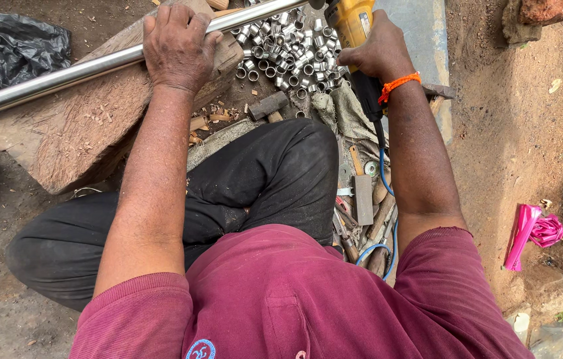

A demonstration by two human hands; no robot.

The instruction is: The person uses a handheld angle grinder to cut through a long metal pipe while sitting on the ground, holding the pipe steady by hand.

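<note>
**Cutting steel pipe into short rings, cut in progress**

Left hand (pixel 176 45) lies palm down over the pipe (pixel 62 73), fingers curled across it, pressing it against the wood block (pixel 75 133). The pipe runs from the left edge up toward the top centre, its far end at the grinder (pixel 350 20). Right hand (pixel 378 52) is closed around the yellow grinder body, orange thread at the wrist. The disc itself is out of view, so contact with the pipe cannot be confirmed.

Judgement: a cut at the pipe end is the step in hand. The next move calls for a steady downward hold on the pipe and a square feed of the tool.

Surroundings: a heap of cut rings (pixel 291 50) lies just beyond the block, close to the tool. A hammer (pixel 269 105) sits by the knee (pixel 281 166). Hand tools (pixel 363 199) and a blue cable (pixel 384 249) crowd the ground under the right arm; the cable could snag. Black plastic (pixel 8 46) top left, pink wrapper (pixel 534 233) at right, well apart.
</note>
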